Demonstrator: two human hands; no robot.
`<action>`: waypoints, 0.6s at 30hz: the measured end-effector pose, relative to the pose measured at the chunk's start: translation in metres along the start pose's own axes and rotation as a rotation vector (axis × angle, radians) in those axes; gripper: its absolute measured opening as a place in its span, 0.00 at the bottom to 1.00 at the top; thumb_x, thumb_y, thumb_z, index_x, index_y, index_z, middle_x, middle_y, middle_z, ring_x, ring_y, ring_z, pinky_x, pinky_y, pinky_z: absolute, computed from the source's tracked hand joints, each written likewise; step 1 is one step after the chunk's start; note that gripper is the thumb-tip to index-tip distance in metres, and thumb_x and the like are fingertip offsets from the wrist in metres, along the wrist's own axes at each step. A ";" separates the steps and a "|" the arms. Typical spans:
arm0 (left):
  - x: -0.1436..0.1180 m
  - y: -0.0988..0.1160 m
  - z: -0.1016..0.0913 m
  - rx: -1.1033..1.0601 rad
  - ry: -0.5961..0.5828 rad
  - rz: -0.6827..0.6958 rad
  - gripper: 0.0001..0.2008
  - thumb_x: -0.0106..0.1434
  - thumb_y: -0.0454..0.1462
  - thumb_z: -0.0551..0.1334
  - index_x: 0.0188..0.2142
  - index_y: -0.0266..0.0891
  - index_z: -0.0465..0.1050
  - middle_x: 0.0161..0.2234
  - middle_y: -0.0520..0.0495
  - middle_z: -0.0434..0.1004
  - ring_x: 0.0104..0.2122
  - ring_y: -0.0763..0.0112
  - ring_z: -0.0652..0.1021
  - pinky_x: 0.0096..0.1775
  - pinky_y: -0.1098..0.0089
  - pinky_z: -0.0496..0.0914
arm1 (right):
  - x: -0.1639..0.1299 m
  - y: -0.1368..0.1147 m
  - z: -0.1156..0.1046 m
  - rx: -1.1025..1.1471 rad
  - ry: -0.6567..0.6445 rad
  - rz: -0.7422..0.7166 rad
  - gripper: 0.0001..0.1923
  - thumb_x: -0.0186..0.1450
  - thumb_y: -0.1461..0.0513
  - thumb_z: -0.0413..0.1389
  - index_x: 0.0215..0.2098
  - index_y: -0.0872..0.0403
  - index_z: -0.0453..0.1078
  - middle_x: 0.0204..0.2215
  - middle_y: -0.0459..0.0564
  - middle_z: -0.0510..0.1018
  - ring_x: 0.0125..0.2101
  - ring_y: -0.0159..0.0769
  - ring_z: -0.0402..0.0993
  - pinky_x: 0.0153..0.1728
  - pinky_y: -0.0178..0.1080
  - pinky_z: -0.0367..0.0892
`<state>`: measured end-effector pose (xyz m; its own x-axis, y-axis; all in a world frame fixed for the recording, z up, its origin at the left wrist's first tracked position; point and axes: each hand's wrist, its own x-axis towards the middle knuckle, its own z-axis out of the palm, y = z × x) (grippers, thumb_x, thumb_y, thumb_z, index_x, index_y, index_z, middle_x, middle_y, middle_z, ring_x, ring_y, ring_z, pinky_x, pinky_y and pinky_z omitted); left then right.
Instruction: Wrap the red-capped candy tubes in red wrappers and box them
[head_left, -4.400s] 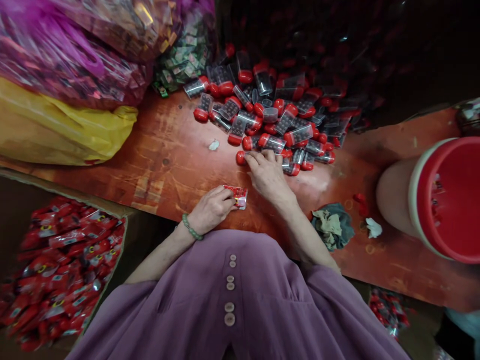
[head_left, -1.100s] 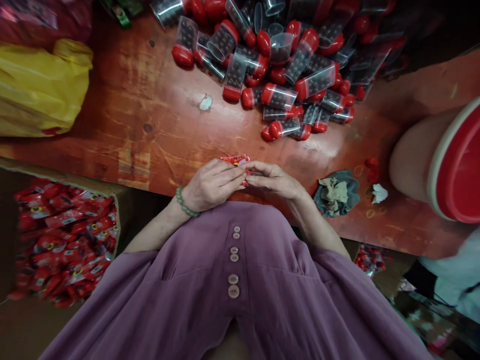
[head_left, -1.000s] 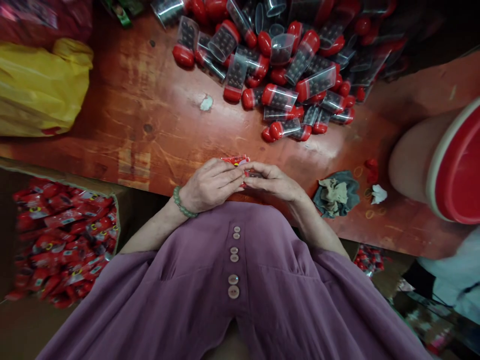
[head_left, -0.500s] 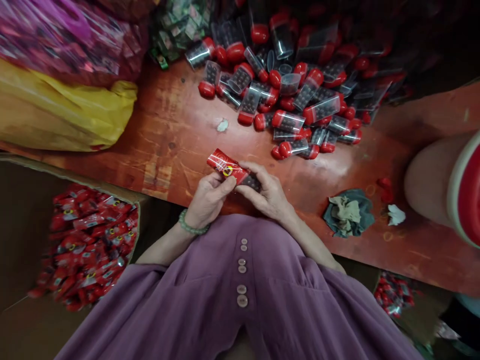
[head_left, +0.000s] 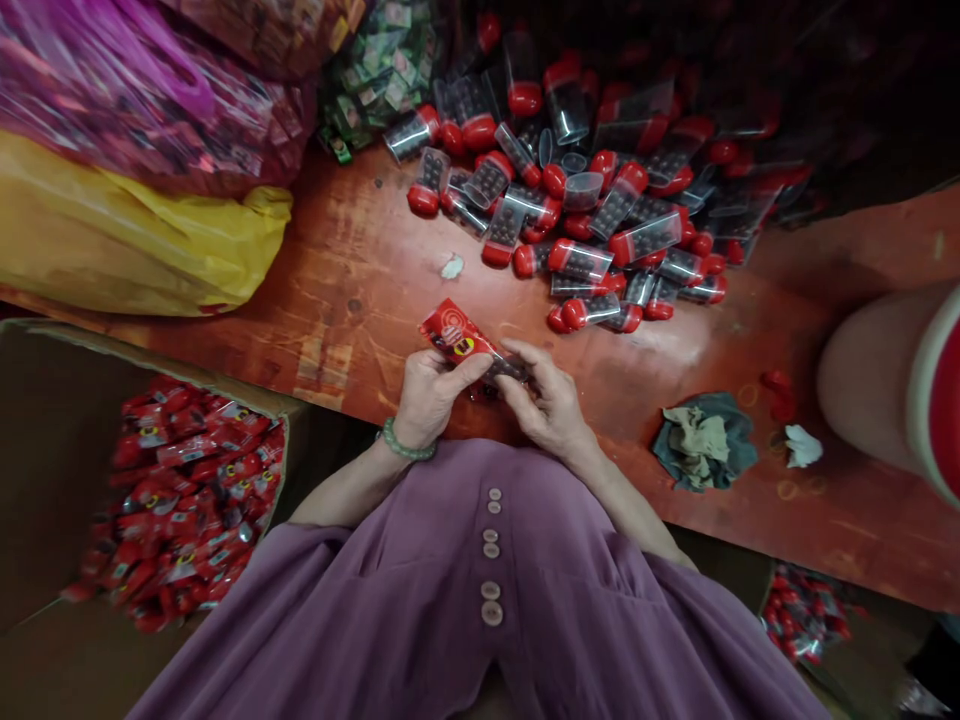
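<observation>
My left hand (head_left: 426, 402), with a green bead bracelet at the wrist, pinches a red printed wrapper sleeve (head_left: 450, 328) between thumb and fingers. From the sleeve's lower right end sticks a clear tube of dark balls (head_left: 510, 368), gripped by the thumb and fingers of my right hand (head_left: 551, 402). How far the tube reaches inside the sleeve is hidden. Both hands are close together over the table's front edge. Beyond them lies a heap of clear tubes with red caps (head_left: 581, 262), many holding dark balls.
A box of red wrapped packs (head_left: 191, 480) stands lower left. Yellow (head_left: 150, 230) and purple (head_left: 187, 120) bags fill the upper left, beside green packs (head_left: 382, 80). On the right are a crumpled cloth (head_left: 705, 440) and a bucket (head_left: 870, 375). More red packs (head_left: 806, 610) lie lower right.
The whole view has shifted slightly. The sleeve has tilted more steeply, and my right fingers have moved along the tube; both hands still hold the same things.
</observation>
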<state>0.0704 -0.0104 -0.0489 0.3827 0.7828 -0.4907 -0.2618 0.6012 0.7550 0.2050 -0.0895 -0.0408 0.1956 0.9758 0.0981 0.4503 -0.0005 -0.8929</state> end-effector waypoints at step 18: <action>-0.006 -0.001 0.009 -0.075 -0.171 -0.044 0.20 0.49 0.50 0.75 0.23 0.35 0.77 0.20 0.51 0.74 0.19 0.79 0.68 0.23 0.73 0.64 | 0.010 0.001 0.022 0.677 0.027 0.287 0.23 0.64 0.51 0.62 0.51 0.46 0.58 0.27 0.37 0.75 0.20 0.25 0.73 0.24 0.31 0.72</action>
<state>0.0765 -0.0174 -0.0433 0.5385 0.7208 -0.4364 -0.3048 0.6495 0.6967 0.1882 -0.0746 -0.0502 0.2505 0.9517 -0.1775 -0.2568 -0.1114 -0.9600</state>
